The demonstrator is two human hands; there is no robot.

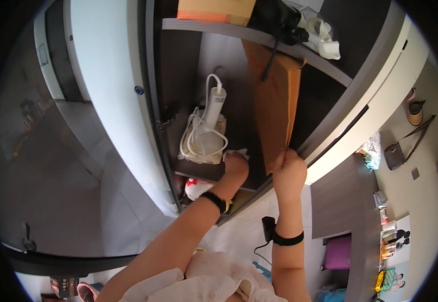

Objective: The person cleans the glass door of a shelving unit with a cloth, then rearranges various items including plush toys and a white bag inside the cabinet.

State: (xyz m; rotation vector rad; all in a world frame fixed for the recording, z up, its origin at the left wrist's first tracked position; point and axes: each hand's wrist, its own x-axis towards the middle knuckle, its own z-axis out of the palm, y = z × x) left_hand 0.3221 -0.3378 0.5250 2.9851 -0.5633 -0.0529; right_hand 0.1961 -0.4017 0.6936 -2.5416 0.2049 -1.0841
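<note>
My left hand (pixel 236 166) is on a cabinet shelf, its fingers closed around a crumpled white tissue or cloth (pixel 241 153). Beside it, a white handheld appliance (pixel 216 104) stands upright with its white cord (pixel 188 141) looped around it, on a pale, crinkled base. My right hand (pixel 289 170) pinches the lower front edge of a flat brown cardboard piece (pixel 275 102), which stands tilted on the same shelf. Both wrists wear black bands.
The upper shelf (pixel 211 25) holds a cardboard box (pixel 215 11), a black item with a hanging strap (pixel 283 22) and white items in clear plastic (pixel 324 37). A white plush-like item with a red bow (pixel 196 188) lies below. A glossy door (pixel 113 94) stands left; a purple suitcase (pixel 338 253) is at right.
</note>
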